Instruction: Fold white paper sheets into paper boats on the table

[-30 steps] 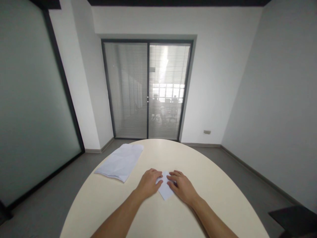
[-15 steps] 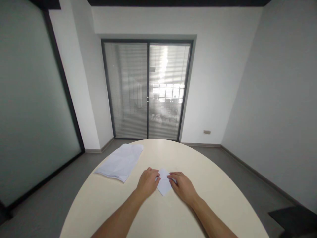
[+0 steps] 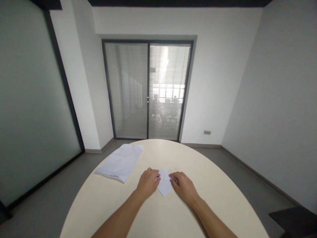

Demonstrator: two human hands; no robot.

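Observation:
A small folded piece of white paper (image 3: 164, 185) lies on the round table between my hands, one pointed corner toward me and a crease across its middle. My left hand (image 3: 148, 180) grips its left edge between thumb and fingers. At the right edge, my right hand (image 3: 182, 185) pinches the paper with bent fingers. Both side corners are hidden under my fingers. To the left, apart from my hands, a stack of white paper sheets (image 3: 120, 162) rests near the table's edge.
The pale round table (image 3: 158, 215) curves away on both sides. Beyond it stand glass doors with blinds (image 3: 148, 89) and a white wall with a socket (image 3: 207, 132). A dark object, perhaps a chair (image 3: 294, 219), is at the lower right.
My right fingers have shifted slightly to the right along the paper, uncovering a little more of its middle. My left hand stays nearly still.

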